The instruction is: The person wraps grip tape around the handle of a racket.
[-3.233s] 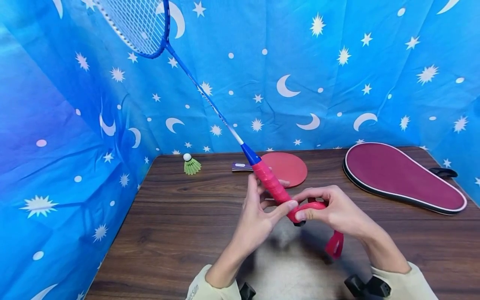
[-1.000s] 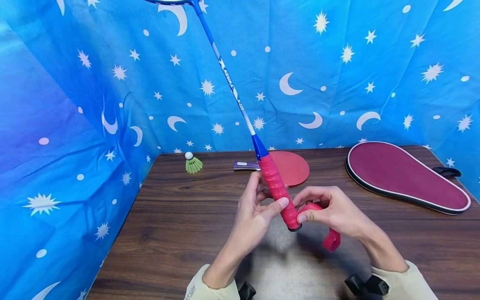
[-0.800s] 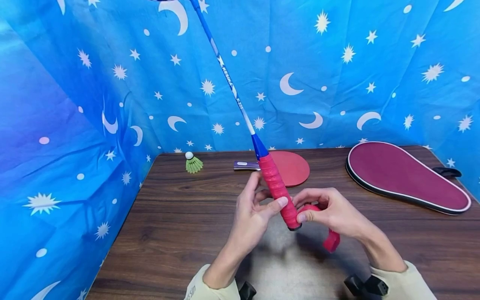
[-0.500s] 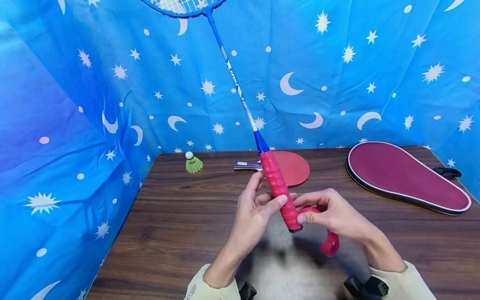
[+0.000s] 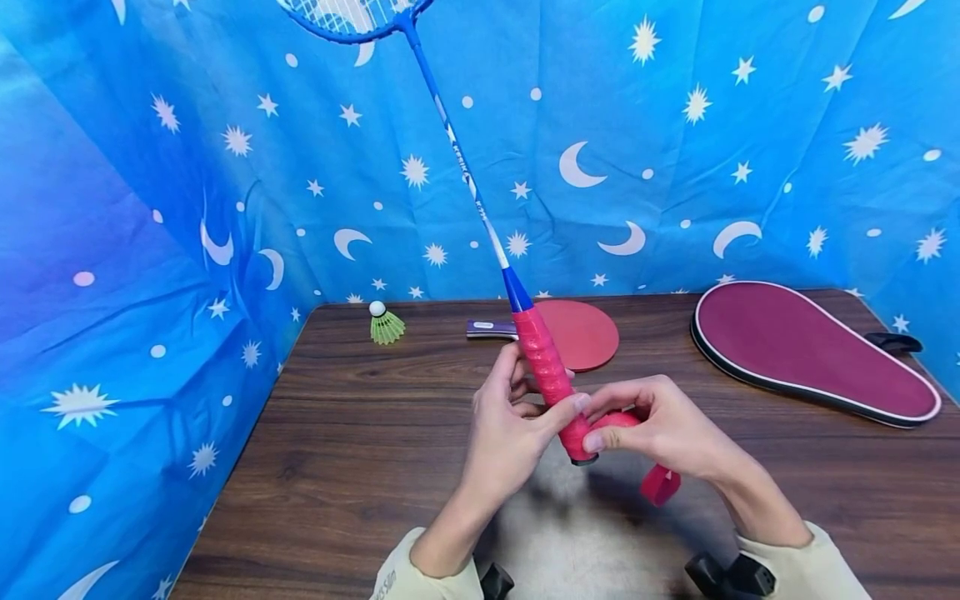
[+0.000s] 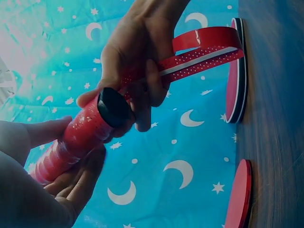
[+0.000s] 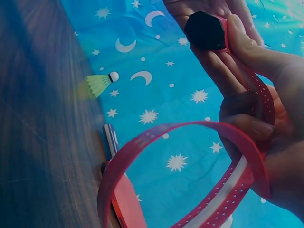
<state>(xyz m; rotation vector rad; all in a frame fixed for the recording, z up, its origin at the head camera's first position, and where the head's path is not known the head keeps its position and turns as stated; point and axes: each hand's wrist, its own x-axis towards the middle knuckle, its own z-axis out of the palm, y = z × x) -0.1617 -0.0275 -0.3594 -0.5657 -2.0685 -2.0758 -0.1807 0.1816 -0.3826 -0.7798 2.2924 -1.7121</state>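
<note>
A blue and white badminton racket (image 5: 517, 293) leans up and to the left above the table, its handle wrapped in pink-red grip tape (image 5: 543, 358). My left hand (image 5: 506, 437) holds that handle, thumb in front and fingers behind. At the black butt end, my right hand (image 5: 671, 425) pinches the tape against the handle, and a loose length hangs below the palm. In the right wrist view the loose tape (image 7: 128, 152) makes a wide loop, with perforations and a white strip on its inner side. The racket head is partly cut off at the top.
On the wooden table (image 5: 360, 442), a yellow shuttlecock (image 5: 387, 325) stands at the back left. Behind the handle lies a red table tennis bat (image 5: 581, 333). A maroon bat case (image 5: 810, 354) lies at the right. A blue star-patterned cloth (image 5: 645, 100) hangs behind.
Over these seconds the racket has swung more upright and its handle has turned. Since half a second ago, it has tipped slightly left and my left thumb has moved nearer the right fingers.
</note>
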